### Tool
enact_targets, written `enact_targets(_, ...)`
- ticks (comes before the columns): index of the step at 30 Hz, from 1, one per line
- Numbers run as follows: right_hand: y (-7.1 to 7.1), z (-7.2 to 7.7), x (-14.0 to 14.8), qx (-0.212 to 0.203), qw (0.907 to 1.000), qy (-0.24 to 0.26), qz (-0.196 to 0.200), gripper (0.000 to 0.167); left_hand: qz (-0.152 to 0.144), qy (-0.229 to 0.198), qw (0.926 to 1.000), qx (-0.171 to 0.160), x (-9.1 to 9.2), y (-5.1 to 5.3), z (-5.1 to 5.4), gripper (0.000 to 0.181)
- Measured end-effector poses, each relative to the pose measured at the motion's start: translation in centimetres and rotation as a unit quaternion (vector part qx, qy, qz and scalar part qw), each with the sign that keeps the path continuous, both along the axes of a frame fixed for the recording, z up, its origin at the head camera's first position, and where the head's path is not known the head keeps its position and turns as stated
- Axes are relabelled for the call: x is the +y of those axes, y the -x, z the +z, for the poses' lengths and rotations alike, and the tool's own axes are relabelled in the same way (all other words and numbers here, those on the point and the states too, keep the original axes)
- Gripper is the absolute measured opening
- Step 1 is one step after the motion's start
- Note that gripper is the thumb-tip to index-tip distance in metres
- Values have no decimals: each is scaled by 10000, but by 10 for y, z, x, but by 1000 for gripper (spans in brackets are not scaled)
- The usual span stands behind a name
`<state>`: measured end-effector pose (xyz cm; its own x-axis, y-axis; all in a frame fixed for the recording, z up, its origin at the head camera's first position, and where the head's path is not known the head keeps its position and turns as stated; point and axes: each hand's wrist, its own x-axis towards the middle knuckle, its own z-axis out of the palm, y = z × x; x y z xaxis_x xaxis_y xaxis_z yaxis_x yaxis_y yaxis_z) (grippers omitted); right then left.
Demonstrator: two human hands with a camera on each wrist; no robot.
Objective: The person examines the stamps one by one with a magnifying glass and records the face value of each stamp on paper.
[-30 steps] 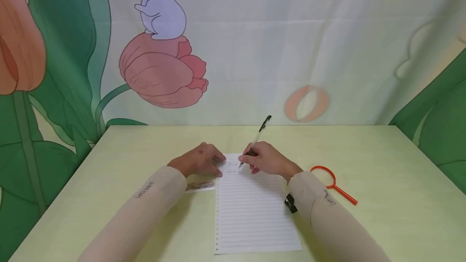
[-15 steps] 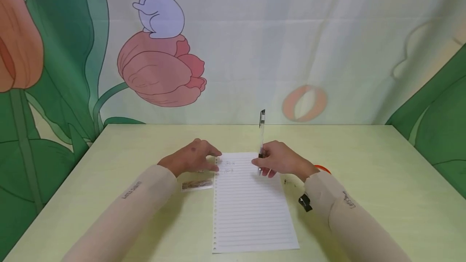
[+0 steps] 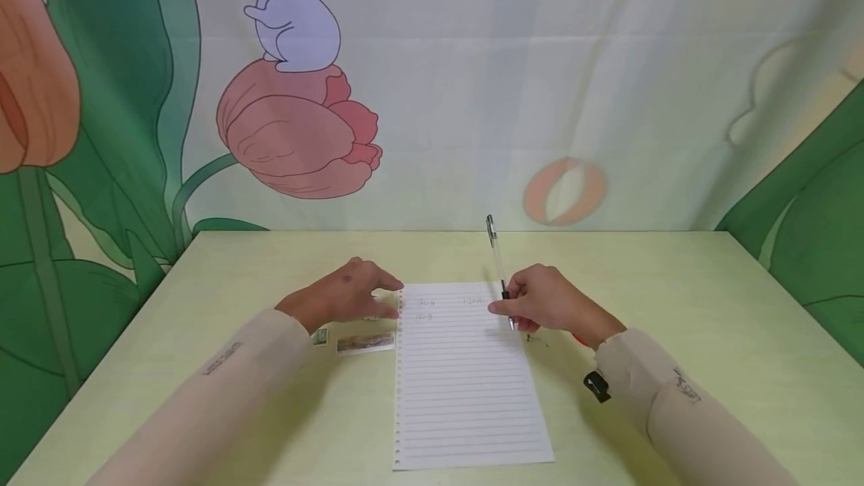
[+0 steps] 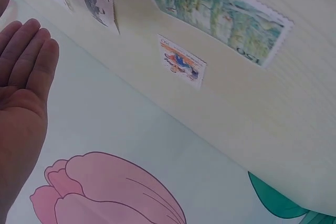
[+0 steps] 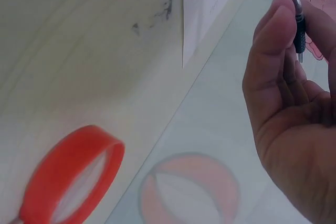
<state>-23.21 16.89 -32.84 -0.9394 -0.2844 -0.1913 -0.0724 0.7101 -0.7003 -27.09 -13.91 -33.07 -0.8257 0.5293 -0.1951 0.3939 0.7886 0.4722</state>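
Observation:
A lined sheet of paper [image 3: 472, 396] with a punched left edge lies on the table, faint handwriting near its top. My left hand [image 3: 344, 295] rests its fingertips at the sheet's upper left edge; in the left wrist view this hand [image 4: 23, 87] has straight fingers. Between thumb and fingers, my right hand [image 3: 550, 298] pinches a clear pen [image 3: 497, 257] with a black grip, tip low over the sheet's upper right edge. In the right wrist view the pen [image 5: 300, 32] shows its metal tip; whether it touches the paper, I cannot tell.
Left of the sheet lie a long postage stamp [image 3: 364, 343] and a small green one [image 3: 320, 337]. The left wrist view also shows a small colourful stamp [image 4: 182, 62] and a pinkish one [image 4: 96, 3]. A red magnifying glass [image 5: 68, 177] lies by the right forearm, mostly hidden in the head view.
My right hand has moved right with the pen, and the pen's tilt has changed. Writing at the sheet's upper right now shows. My left hand has shifted slightly left.

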Motion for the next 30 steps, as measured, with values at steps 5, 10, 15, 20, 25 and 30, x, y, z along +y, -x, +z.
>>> enact_targets(5,-7,-1,9,65,9999,-63,-64,31,92,-36,9999,-27,-5,-3,1,52)
enact_targets(10,-12,-2,20,156,9996,-227,-100,31,228,35,9997,-20,-12,-7,1,54)
enact_targets(15,-19,1,30,173,9993,-283,-165,33,162,35,9998,98,-19,-11,3,53)
enact_targets(20,-25,3,36,187,9989,-412,-153,33,138,34,9998,129,-24,-14,5,53)
enact_targets(25,-31,2,42,80,9989,-445,-152,32,155,107,9997,151,-28,-19,6,53)
enact_targets(30,-37,-2,47,4,9987,-479,-147,33,350,181,9992,59,-33,-23,7,52)
